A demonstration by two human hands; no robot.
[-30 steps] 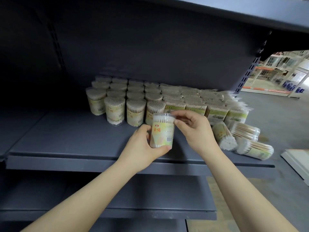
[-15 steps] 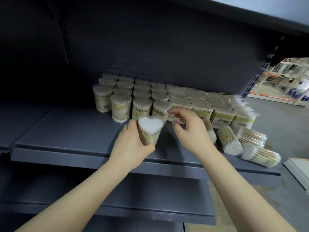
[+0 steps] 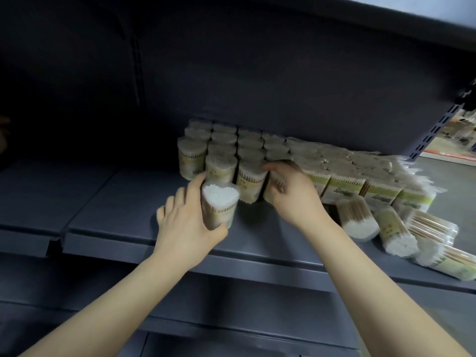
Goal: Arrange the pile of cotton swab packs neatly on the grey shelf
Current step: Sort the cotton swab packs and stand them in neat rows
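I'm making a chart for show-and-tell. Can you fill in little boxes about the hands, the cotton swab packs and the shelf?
left hand: grips one upright swab pack, white tips up
right hand: fingers curled on a pack in the front row of the standing packs
lying packs: tipped over at the right, not yet stood up
shelf: grey, bare part at the left

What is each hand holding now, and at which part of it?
The left hand grips a cotton swab pack around its side. The right hand touches a standing pack; grip unclear.
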